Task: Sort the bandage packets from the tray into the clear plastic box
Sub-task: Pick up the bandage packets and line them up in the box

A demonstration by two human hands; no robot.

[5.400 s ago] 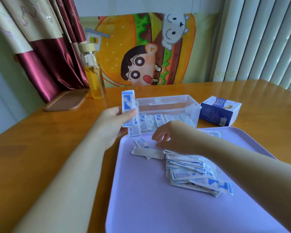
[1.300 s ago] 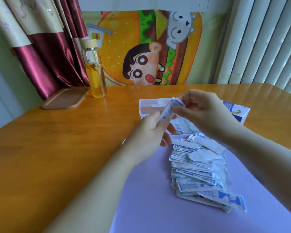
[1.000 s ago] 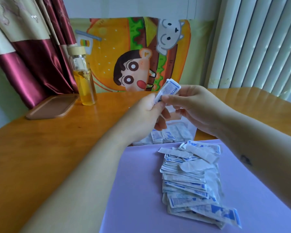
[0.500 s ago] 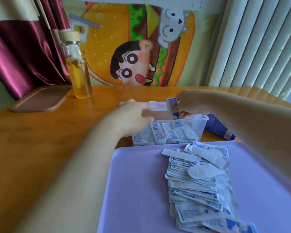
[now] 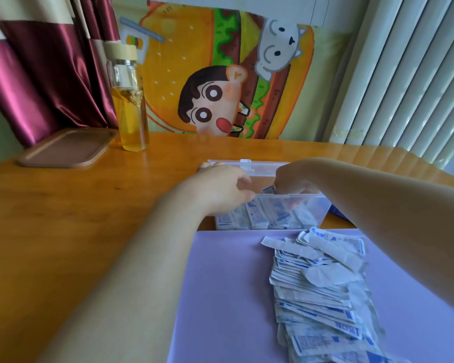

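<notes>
Two hands meet at the clear plastic box point(image 5: 315, 205) in the head view, the only view given. The right hand point(image 5: 295, 180) dips over the near rim with fingers bent down, pinching a bandage packet point(image 5: 269, 190) whose blue-printed corner shows just above that rim. It looks set to go in on end and join the filed packets point(image 5: 254, 218) standing in a row against the near wall, a way of packing that likely saves room. The left hand point(image 5: 220, 189) lies over the box's left end with fingers curled on it, probably to steady the light box, perhaps also to stop the row toppling; which of these I cannot tell. The box stands on the bench point(image 5: 76, 218), just beyond the far edge of the lilac tray point(image 5: 220, 297), its lid point(image 5: 244, 163) folded back behind, so the carry from tray to box is short. Most of the work seems left: a thick pile of packets point(image 5: 317, 289) lies on the tray's right half, beside the right forearm. Farther off on the bench stand a glass bottle point(image 5: 130, 108) of yellow liquid and a brown wooden tray point(image 5: 66, 148), well apart from the hands. A blue carton point(image 5: 338, 217) peeks out right of the box, mostly hidden by the forearm. Nothing blocks the box mouth but the hands themselves, which crowd it.
</notes>
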